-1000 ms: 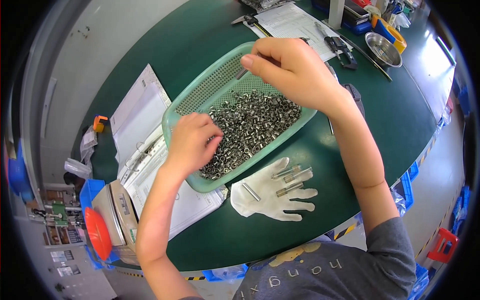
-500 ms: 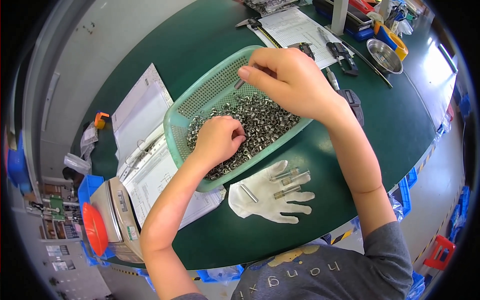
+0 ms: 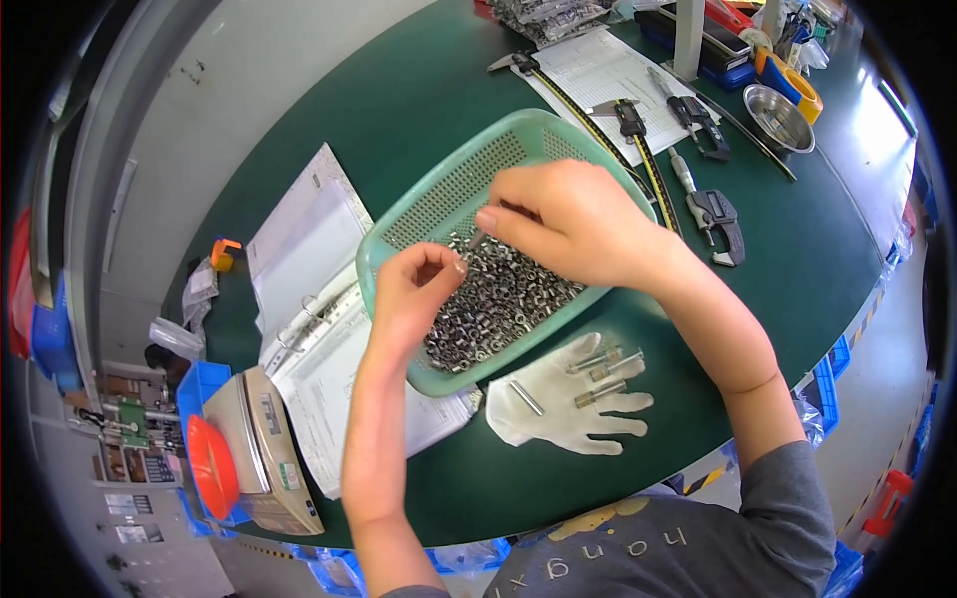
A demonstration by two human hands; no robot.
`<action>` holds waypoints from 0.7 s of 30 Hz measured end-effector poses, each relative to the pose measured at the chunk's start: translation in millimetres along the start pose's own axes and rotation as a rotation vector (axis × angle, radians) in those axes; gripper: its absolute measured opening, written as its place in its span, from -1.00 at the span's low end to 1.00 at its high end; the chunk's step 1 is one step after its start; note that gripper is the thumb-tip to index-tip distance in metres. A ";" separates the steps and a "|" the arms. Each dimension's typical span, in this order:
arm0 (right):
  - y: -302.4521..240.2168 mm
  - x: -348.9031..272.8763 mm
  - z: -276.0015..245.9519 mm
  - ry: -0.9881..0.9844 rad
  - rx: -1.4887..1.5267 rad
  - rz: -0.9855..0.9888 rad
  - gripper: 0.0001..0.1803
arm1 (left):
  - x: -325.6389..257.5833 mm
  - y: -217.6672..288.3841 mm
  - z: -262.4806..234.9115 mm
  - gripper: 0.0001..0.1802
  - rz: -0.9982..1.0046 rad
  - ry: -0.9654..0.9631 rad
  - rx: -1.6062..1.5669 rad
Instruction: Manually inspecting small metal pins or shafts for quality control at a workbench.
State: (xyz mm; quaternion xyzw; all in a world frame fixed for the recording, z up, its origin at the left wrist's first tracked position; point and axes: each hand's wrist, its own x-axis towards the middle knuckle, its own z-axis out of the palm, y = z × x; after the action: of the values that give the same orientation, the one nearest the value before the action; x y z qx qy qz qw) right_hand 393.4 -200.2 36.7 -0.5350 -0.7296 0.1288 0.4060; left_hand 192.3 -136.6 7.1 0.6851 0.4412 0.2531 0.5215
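A green mesh basket (image 3: 424, 209) holds a heap of small metal rings (image 3: 513, 299). Over the heap, my right hand (image 3: 573, 219) grips a thin grey metal pin (image 3: 478, 239) between thumb and fingers, its end pointing down. Close on its left is my left hand (image 3: 409, 294), thumb and forefinger pinched on what looks like a small metal ring, mostly hidden by the fingertips. The pin's end and the left fingertips are near each other; I cannot tell if they touch. In front of the basket lies a white glove (image 3: 533, 424) with a metal pin (image 3: 526, 397) and several clear tubes (image 3: 603, 374) on it.
Left of the basket lies an open ring binder (image 3: 324, 399), beside a scale (image 3: 254, 429) and an orange-red scoop (image 3: 211, 466). Behind and right are calipers (image 3: 631, 120), a micrometer (image 3: 716, 211), paper sheets (image 3: 588, 75) and a metal bowl (image 3: 778, 118) on the green table (image 3: 797, 229).
My left hand has lifted from the heap, its fingers now pinched near the pin. My right hand has lowered the pin toward it. The whole view has shifted slightly.
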 end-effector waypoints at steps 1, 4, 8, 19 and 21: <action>-0.4 -0.2 5.2 0.006 -0.002 -0.005 -0.67 | -5.1 0.8 0.0 -0.95 0.007 0.001 0.003; -3.0 -2.3 17.9 0.017 0.083 -0.057 -0.78 | -18.2 -5.4 2.4 -0.94 0.169 0.114 -0.386; -12.5 -5.0 24.1 0.016 0.133 -0.068 -0.80 | -28.9 -7.1 3.5 -0.92 0.270 0.235 -0.458; -12.5 -9.7 40.3 -0.038 0.323 -0.033 -0.85 | -41.0 -7.6 -1.0 -0.78 0.330 0.175 -0.501; -10.7 -10.5 45.2 0.012 0.346 -0.024 -0.83 | -39.9 -7.2 0.0 -0.79 0.314 0.175 -0.495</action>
State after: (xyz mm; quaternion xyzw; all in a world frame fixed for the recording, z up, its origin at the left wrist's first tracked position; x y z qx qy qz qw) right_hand 354.2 -202.5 9.7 -0.4492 -0.7006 0.2445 0.4976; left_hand 170.5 -170.8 4.9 0.5726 0.2980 0.4885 0.5871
